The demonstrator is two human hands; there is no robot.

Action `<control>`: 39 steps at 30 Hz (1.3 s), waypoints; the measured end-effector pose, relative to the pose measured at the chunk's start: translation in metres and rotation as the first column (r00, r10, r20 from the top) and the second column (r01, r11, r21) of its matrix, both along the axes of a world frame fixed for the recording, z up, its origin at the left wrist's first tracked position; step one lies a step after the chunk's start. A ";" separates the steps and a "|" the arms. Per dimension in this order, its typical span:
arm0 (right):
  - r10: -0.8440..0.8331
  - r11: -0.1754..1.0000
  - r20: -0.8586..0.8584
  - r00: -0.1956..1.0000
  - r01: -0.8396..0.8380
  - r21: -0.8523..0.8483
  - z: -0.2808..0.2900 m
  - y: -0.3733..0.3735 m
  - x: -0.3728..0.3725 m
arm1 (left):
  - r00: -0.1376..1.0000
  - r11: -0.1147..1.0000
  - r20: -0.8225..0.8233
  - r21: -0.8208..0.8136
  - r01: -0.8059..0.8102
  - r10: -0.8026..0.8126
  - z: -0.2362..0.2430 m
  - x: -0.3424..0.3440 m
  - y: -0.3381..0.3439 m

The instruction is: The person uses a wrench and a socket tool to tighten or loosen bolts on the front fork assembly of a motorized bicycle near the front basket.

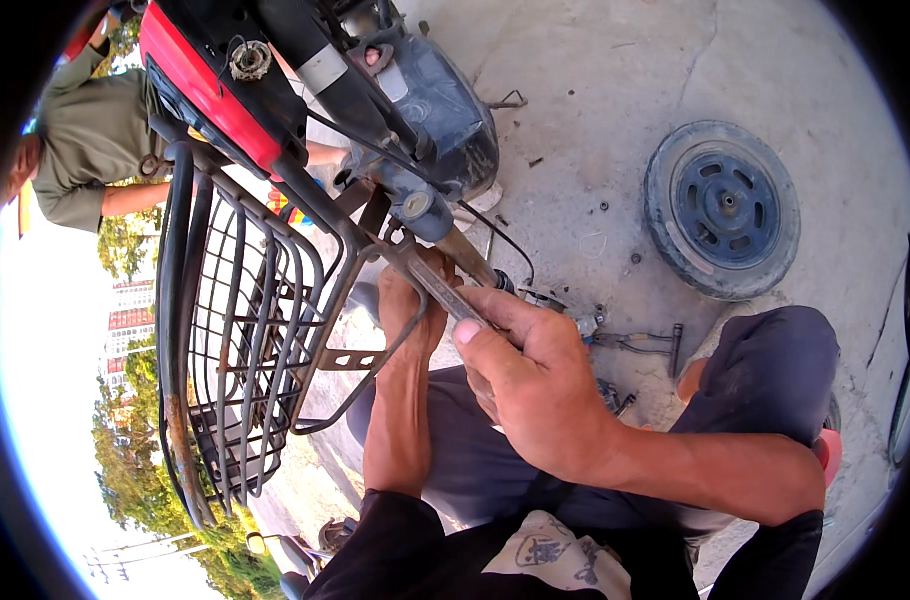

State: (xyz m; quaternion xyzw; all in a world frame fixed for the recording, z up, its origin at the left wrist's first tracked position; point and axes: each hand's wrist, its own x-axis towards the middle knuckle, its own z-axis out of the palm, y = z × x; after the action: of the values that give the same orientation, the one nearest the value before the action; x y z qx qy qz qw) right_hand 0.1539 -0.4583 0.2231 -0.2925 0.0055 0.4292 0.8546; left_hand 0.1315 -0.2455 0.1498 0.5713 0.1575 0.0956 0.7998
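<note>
The right hand is closed around the wrench, thumb along its shank. The left hand is behind the wrench; its fingers are partly hidden, so its grip cannot be told. The wrench slants up to the bracket, between the basket and the fork; the seating of its far end is not clear.

Caution: if that end is poorly seated, a hard pull may slip it, driving the right knuckles into the fork or striking the left fingers. Force on the bracket may also swing the basket if it is loose. Outward, nuts lie on the concrete near the wheel; a shifting foot could scatter them.
</note>
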 end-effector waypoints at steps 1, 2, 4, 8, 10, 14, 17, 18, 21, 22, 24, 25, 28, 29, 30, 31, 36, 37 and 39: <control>0.012 1.000 0.002 1.000 -0.012 -0.005 -0.002 -0.002 0.003 | 0.999 1.000 -0.028 0.015 -0.019 0.019 0.001 -0.001 -0.001; 0.061 0.998 0.015 0.998 -0.061 -0.001 -0.004 -0.005 0.007 | 1.000 1.000 -0.006 0.024 -0.011 0.011 0.002 -0.002 -0.002; 0.118 0.993 0.020 0.993 -0.118 0.001 -0.009 -0.012 0.018 | 0.999 0.997 0.019 0.050 -0.051 0.050 0.002 -0.004 -0.003; 0.240 0.968 -0.078 0.968 -0.233 0.094 -0.011 -0.026 0.039 | 0.995 0.996 0.081 0.060 -0.058 0.053 0.000 -0.001 -0.002; 0.273 0.957 -0.242 0.931 -0.239 0.162 -0.008 -0.024 0.039 | 0.994 0.994 0.050 0.052 -0.097 0.094 0.000 0.000 -0.002; 0.084 0.995 -0.150 0.985 -0.076 0.061 0.001 -0.004 0.006 | 1.000 0.999 -0.001 -0.042 -0.020 0.020 0.000 0.002 -0.004; 0.013 0.995 -0.156 0.988 0.002 0.096 -0.002 0.002 -0.005 | 0.997 0.994 -0.003 -0.076 -0.078 0.078 0.001 0.002 -0.007; 0.025 0.996 -0.137 0.990 -0.012 0.091 -0.002 0.003 -0.007 | 0.997 0.995 0.020 -0.074 -0.071 0.073 0.002 0.002 -0.007; -0.007 0.997 -0.143 0.990 0.018 0.074 0.000 0.005 -0.008 | 0.998 0.997 0.014 -0.022 -0.068 0.069 0.005 0.003 -0.008; -0.029 0.996 -0.150 0.988 0.041 0.073 0.001 0.006 -0.009 | 0.998 0.998 -0.016 0.008 -0.056 0.056 0.006 0.003 -0.008; -0.046 0.996 -0.158 0.986 0.058 0.073 0.005 0.008 -0.012 | 0.998 0.998 -0.049 0.038 -0.047 0.049 0.007 0.003 -0.010; -0.043 0.997 -0.182 0.982 0.055 0.061 0.007 0.009 -0.013 | 0.996 0.997 -0.046 0.024 -0.073 0.074 0.007 0.003 -0.010; -0.051 0.997 -0.205 0.977 0.063 0.053 0.007 0.010 -0.016 | 0.994 0.995 -0.038 0.002 -0.100 0.100 0.005 0.002 -0.010; -0.063 0.996 -0.217 0.974 0.076 0.053 0.007 0.009 -0.017 | 0.994 0.995 -0.031 -0.007 -0.104 0.104 0.004 0.001 -0.009; -0.057 0.996 -0.201 0.978 0.069 0.052 0.006 0.009 -0.017 | 0.994 0.994 -0.030 -0.011 -0.107 0.107 0.003 0.000 -0.009; -0.055 0.997 -0.184 0.981 0.064 0.042 0.005 0.008 -0.016 | 0.998 0.998 -0.023 -0.003 -0.058 0.058 0.002 -0.001 -0.007; -0.004 1.000 -0.134 0.991 0.005 0.007 0.002 0.002 -0.003 | 0.997 0.999 0.065 -0.008 0.045 -0.044 -0.003 -0.001 -0.001; 0.026 1.000 -0.070 0.997 -0.027 -0.015 0.002 -0.001 0.002 | 0.995 0.999 0.092 -0.019 0.042 -0.040 -0.003 -0.001 -0.001; 0.055 0.998 -0.005 0.998 -0.056 -0.037 0.001 -0.007 0.012 | 0.999 0.999 0.038 0.033 -0.015 0.013 -0.002 0.000 -0.003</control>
State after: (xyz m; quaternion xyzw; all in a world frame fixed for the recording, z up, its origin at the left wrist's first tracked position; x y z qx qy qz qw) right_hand 0.1661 -0.4657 0.2241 -0.3074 0.0070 0.4532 0.8367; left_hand 0.1310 -0.2480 0.1481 0.5815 0.1449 0.1144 0.7924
